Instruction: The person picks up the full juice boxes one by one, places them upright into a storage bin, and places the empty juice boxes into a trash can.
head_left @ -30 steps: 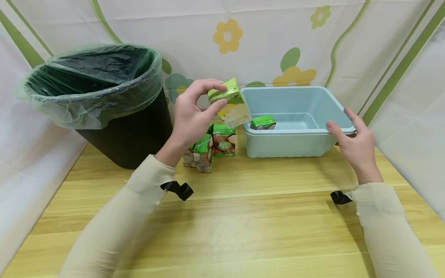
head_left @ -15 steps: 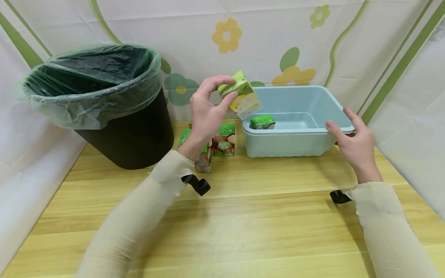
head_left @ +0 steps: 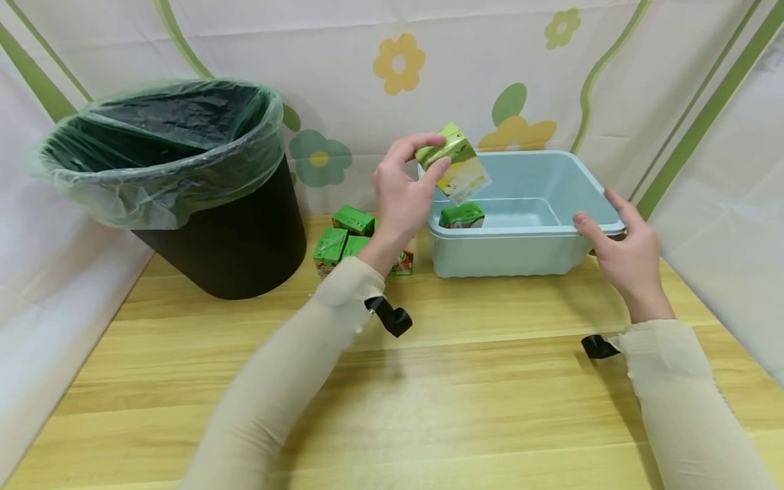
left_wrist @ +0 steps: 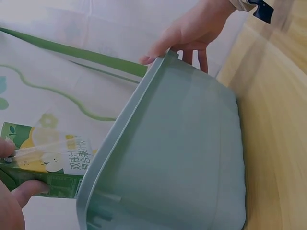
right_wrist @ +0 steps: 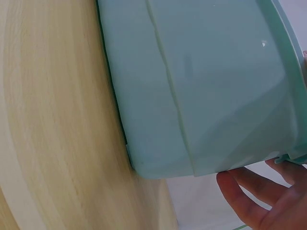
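My left hand point(head_left: 401, 194) pinches a green and yellow juice carton point(head_left: 462, 167) between thumb and fingers. The carton is tilted, above the left end of a light blue plastic bin point(head_left: 508, 256). In the left wrist view, the carton point(left_wrist: 45, 160) shows pale fruit and printed characters. Inside the bin at its left front lies a green-topped carton point(head_left: 462, 216). At the bin's right front corner, my right hand point(head_left: 633, 265) grips the rim, thumb on top. The right wrist view shows its fingers point(right_wrist: 247, 194) against the bin's outer wall.
Several green-topped cartons point(head_left: 331, 245) stand grouped on the wooden table point(head_left: 459, 381), partly behind my left wrist. A black trash bin point(head_left: 245, 238) with a green liner point(head_left: 233, 180) stands at the left. A flower-printed curtain point(head_left: 447, 61) hangs behind.
My left hand has moved right with the juice carton, from above the grouped cartons to over the blue bin. My right hand has stayed on the bin's corner.
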Available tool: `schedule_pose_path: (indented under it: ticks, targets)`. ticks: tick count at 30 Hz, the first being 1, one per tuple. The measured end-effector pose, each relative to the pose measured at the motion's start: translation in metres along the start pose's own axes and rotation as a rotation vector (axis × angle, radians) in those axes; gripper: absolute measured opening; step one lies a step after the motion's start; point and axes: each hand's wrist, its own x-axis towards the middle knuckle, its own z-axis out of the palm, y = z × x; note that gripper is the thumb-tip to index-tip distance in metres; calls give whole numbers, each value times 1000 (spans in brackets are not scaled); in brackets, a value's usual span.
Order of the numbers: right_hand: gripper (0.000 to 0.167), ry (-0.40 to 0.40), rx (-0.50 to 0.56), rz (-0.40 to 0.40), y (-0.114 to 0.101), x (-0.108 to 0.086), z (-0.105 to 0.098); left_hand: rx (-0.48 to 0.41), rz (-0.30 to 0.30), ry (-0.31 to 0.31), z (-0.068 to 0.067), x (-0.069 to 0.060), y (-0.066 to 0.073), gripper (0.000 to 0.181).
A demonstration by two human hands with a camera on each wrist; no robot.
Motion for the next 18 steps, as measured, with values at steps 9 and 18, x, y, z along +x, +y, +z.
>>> schedule_pose_path:
  ticks: [9,18]
  targets:
    - [78,-11,4,10,1,0,-2,0,-61,1,22,3,-7,25]
    - [77,-8,-3,-2,1,1,0,46,-95,-41,40,2,-9,26]
